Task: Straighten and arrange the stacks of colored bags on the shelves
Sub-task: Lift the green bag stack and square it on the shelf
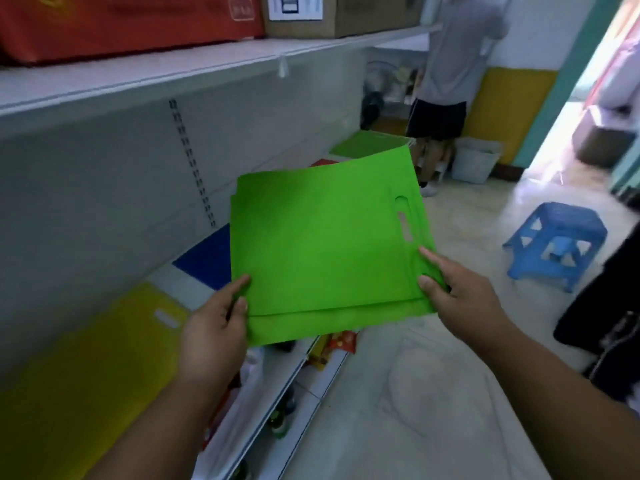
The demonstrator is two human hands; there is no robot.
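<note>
I hold a loose stack of flat green bags [322,244] in the air in front of the shelf, their edges slightly staggered. My left hand [214,327] pinches the stack's near left corner, thumb on top. My right hand [460,289] pinches the near right edge just below the cut-out handle. On the shelf [187,289] lie a yellow bag stack [86,358] at the near left, a blue bag stack [207,258] behind it, a sliver of a red bag [323,162], and another green bag stack [367,143] at the far end.
An upper shelf [156,71] carries a red box [121,22] and a cardboard box [343,15]. Bottles and packets fill the lower shelf [287,386]. A person [450,81] stands at the aisle's far end beside a white bin [474,161]. A blue stool [554,240] stands on the floor at right.
</note>
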